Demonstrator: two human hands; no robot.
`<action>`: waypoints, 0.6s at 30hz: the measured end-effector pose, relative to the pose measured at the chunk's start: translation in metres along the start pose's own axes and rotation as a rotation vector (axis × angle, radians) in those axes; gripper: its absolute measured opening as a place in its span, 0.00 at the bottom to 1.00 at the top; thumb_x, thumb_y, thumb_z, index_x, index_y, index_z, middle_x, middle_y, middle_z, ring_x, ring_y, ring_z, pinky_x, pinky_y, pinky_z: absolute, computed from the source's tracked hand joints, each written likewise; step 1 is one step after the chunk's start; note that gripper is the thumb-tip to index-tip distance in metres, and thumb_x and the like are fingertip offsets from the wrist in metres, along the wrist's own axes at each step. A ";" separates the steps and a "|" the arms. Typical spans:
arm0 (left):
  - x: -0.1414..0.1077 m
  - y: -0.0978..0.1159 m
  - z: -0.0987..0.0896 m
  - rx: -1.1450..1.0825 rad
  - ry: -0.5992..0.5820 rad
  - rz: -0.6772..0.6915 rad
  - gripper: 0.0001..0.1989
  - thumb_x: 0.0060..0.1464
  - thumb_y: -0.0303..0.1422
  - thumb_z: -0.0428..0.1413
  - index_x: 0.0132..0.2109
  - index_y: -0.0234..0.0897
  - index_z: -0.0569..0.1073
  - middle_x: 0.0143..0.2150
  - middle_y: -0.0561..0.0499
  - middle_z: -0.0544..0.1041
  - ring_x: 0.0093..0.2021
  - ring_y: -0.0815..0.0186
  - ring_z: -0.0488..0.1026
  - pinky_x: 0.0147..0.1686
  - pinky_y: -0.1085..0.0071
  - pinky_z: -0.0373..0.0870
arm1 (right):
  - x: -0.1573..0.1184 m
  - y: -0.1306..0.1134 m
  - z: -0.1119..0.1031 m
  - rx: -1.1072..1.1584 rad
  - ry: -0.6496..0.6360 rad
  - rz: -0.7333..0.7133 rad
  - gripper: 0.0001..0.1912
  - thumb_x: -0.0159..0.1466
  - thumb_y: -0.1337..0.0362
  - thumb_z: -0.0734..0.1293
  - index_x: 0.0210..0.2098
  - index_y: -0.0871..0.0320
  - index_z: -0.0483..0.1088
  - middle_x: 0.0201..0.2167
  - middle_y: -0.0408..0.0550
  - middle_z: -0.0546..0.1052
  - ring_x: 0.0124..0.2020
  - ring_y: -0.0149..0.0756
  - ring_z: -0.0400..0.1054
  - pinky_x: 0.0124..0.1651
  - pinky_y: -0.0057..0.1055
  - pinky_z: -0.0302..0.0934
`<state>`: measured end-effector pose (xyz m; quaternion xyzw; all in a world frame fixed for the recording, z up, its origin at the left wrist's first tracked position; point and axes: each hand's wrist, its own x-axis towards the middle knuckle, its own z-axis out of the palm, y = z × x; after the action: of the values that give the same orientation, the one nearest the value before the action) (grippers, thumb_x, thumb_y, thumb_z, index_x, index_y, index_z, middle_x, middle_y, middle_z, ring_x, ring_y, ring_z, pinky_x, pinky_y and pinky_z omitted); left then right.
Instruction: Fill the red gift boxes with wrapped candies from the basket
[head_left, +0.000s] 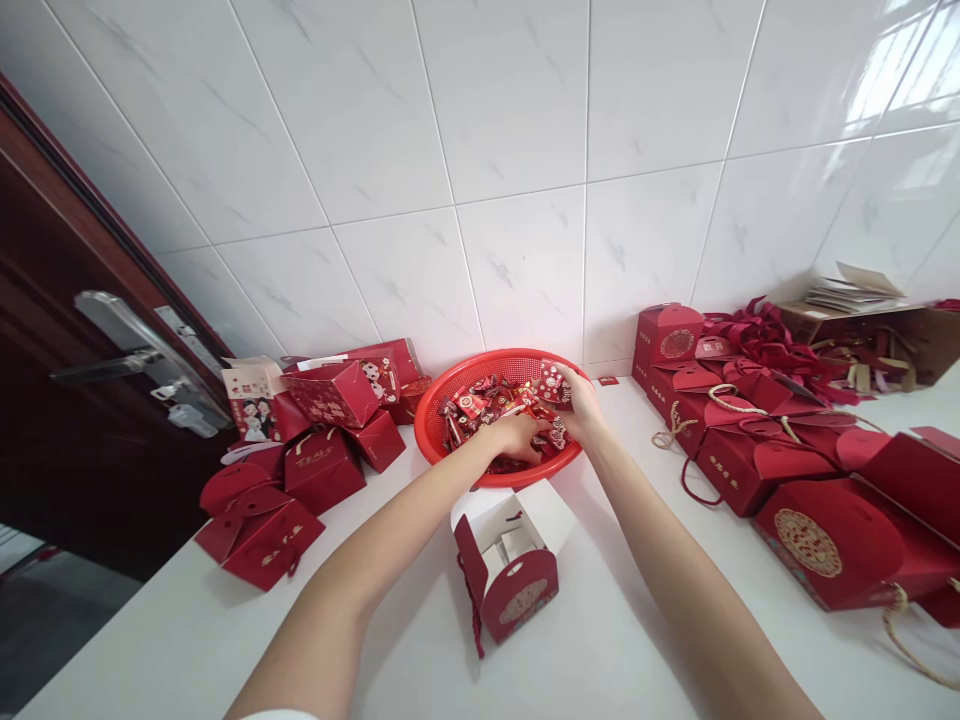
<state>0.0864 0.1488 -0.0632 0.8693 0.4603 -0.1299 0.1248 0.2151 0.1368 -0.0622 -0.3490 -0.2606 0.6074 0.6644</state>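
A red plastic basket (424,415) full of wrapped candies (471,404) stands near the wall. My left hand (519,436) reaches over its front rim into the candies. Its fingers point down and are somewhat apart; the tips are partly hidden among the wrappers. At the basket's right side, my right hand (582,402) is closed around a red patterned packet (553,384), thumb uppermost, with its other fingers mostly hidden. In front of the basket sits an open red gift box (519,600), white inside, with small white items (510,545) in it and a dark red cord on its left.
Several closed red boxes (259,535) are piled on the left, near a dark door (45,330). More red boxes (765,465) line the right side, some with rope handles. Behind them lie red ribbons (757,335) and a cardboard box (930,345). A white tiled wall (517,270) bounds the back.
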 end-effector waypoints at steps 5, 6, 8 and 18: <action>0.001 -0.026 0.000 -0.327 0.171 -0.038 0.22 0.50 0.26 0.57 0.54 0.39 0.76 0.40 0.49 0.81 0.43 0.58 0.77 0.44 0.69 0.70 | -0.003 -0.001 0.001 0.014 -0.020 -0.011 0.07 0.52 0.59 0.73 0.28 0.54 0.73 0.23 0.40 0.78 0.28 0.36 0.74 0.26 0.28 0.67; 0.002 -0.031 0.001 -0.368 0.196 -0.033 0.20 0.51 0.25 0.55 0.52 0.38 0.77 0.40 0.49 0.80 0.42 0.59 0.77 0.44 0.70 0.70 | -0.004 -0.001 0.001 0.016 -0.019 -0.011 0.07 0.51 0.59 0.73 0.27 0.54 0.73 0.22 0.39 0.78 0.28 0.36 0.74 0.26 0.28 0.67; 0.003 -0.040 0.002 -0.425 0.230 -0.024 0.18 0.54 0.26 0.53 0.51 0.36 0.78 0.40 0.48 0.80 0.40 0.61 0.77 0.43 0.70 0.71 | -0.005 -0.001 0.001 0.016 -0.012 -0.006 0.08 0.51 0.59 0.73 0.27 0.54 0.72 0.22 0.39 0.78 0.28 0.36 0.73 0.27 0.29 0.67; 0.014 -0.060 0.005 -0.678 0.417 0.055 0.15 0.55 0.28 0.56 0.49 0.33 0.78 0.35 0.49 0.80 0.34 0.64 0.74 0.37 0.70 0.71 | -0.007 -0.002 0.001 -0.022 -0.006 -0.010 0.09 0.51 0.59 0.74 0.26 0.54 0.71 0.23 0.39 0.77 0.29 0.36 0.72 0.28 0.29 0.68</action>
<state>0.0435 0.1910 -0.0785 0.7984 0.4693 0.2120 0.3122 0.2149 0.1304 -0.0591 -0.3531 -0.2710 0.6023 0.6627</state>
